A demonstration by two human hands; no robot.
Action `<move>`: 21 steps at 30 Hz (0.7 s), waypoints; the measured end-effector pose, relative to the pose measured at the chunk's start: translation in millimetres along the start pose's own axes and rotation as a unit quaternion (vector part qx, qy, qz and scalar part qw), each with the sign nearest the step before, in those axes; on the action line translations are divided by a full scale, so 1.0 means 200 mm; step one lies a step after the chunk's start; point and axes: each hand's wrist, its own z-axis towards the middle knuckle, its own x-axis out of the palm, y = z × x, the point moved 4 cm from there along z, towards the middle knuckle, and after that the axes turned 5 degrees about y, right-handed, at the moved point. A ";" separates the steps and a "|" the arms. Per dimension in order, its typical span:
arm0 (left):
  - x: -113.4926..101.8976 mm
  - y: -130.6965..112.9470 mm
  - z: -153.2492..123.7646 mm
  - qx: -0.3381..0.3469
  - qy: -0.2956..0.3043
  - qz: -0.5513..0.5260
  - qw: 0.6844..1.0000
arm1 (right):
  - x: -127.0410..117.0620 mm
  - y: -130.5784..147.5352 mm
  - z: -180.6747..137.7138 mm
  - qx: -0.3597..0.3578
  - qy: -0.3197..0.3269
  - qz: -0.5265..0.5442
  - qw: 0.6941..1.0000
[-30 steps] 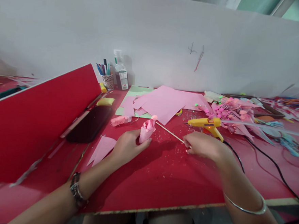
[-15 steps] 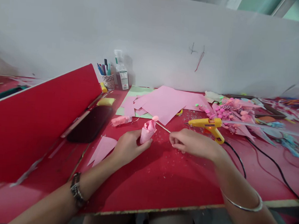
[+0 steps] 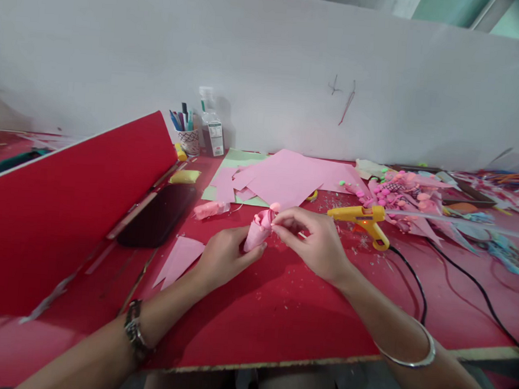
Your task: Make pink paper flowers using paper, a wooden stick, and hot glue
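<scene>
My left hand [image 3: 226, 248] is wrapped round a small rolled pink paper cone [image 3: 256, 234], its mouth tilted up and to the right. Small pink lumps sit on the cone's rim. At the mouth, the fingertips of my right hand [image 3: 314, 240] pinch a thin stick [image 3: 301, 235], mostly hidden by the fingers. A round pink ball [image 3: 275, 207] shows just above those fingertips; whether it is on the stick or the cone I cannot tell. Left of my left hand lie cut pink paper pieces [image 3: 179, 261], and behind the cone rests a pink wrapped lump [image 3: 211, 209].
A yellow glue gun [image 3: 360, 216] with a black cord lies right of my right hand. Behind are pink sheets [image 3: 287, 176] and a pile of pink decorated cones [image 3: 406, 196]. A phone [image 3: 155, 214], red board [image 3: 71, 211], pen cup [image 3: 188, 142] and bottle [image 3: 213, 129] are left.
My right hand has moved left to the cone's mouth, its fingers now far closer to the stick's cone end. My left hand has stayed nearly still with the cone.
</scene>
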 end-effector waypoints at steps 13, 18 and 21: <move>0.00 -0.01 0.00 0.000 -0.010 0.033 0.999 | 0.01 -0.02 -0.01 0.018 -0.024 -0.018 0.999; 0.00 -0.01 0.00 -0.007 -0.028 0.081 0.996 | 0.02 -0.02 -0.01 0.023 -0.019 -0.002 1.000; 0.00 0.00 -0.01 -0.012 -0.032 0.087 0.996 | 0.02 -0.01 -0.01 0.020 -0.025 0.006 0.999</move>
